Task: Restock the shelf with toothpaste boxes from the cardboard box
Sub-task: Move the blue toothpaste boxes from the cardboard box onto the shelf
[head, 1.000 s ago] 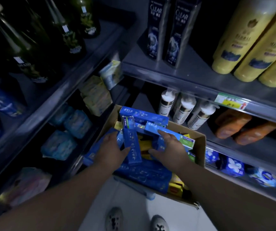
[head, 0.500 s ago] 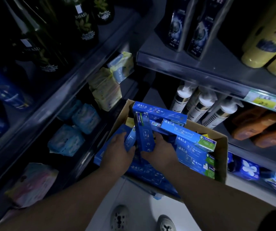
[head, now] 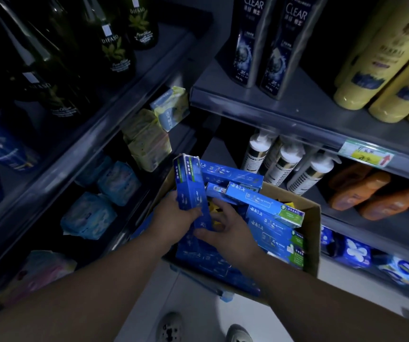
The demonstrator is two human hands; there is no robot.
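Head view, left hand (head: pixel 174 215) gripping toothpaste box (head: pixel 190 186) above cardboard box (head: pixel 312 233)

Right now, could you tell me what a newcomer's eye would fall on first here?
At centre, the left grip holds a toothpaste box nearly upright over the cardboard box, the right grip beside it. Yellow bottles stand on the upper right shelf, dark CLEAR bottles beside them.
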